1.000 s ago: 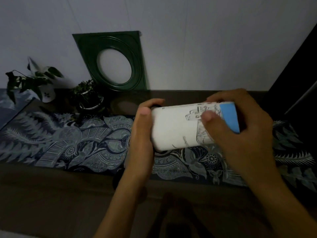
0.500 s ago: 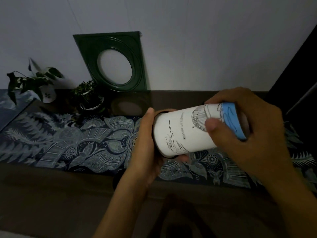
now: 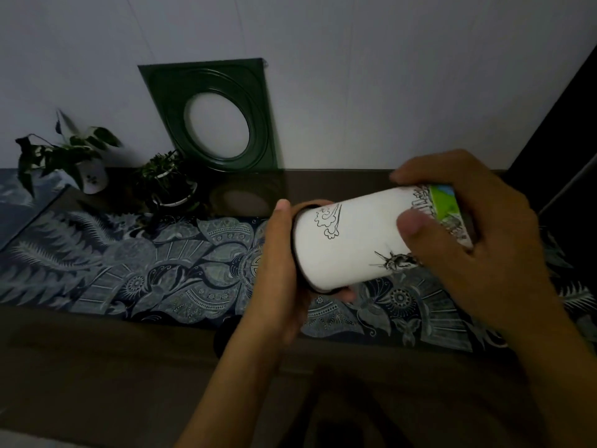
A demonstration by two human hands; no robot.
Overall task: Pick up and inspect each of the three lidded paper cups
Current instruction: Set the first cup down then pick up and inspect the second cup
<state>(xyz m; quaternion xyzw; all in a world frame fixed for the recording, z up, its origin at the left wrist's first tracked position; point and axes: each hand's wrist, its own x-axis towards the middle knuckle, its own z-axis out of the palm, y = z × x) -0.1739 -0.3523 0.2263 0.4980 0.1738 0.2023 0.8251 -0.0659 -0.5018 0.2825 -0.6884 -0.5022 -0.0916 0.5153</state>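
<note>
From the head view, we hold one paper cup [image 3: 352, 240] on its side in the air, just right of centre, above the patterned runner [image 3: 155, 263]. Our left hand [image 3: 281, 270] cups the wide lidded end, which points toward 9 o'clock; the thumb lies over the rim at the top and the fingertips curl under it. Our right hand [image 3: 478, 240] is clamped round the narrow bottom end at 3 o'clock, thumb pressed on the near side of the white wall, fingers wrapped over the far side. Both hands grip the same cup, and it tilts so the right end sits a little higher.

The lid itself is almost fully hidden behind our left palm; only a dark edge shows. The printed drawings are partly covered by our right thumb, and a green and blue band near the base is half hidden by fingers. A dark round shape on the table below our left wrist is too dim to identify.

The runner lies on a dark brown table [image 3: 97, 367]. Toward 10 o'clock stand two small potted plants [image 3: 168, 182] and, at 11 o'clock, a green frame [image 3: 210, 114] with an oval opening leans on the pale wall [image 3: 355, 76].
</note>
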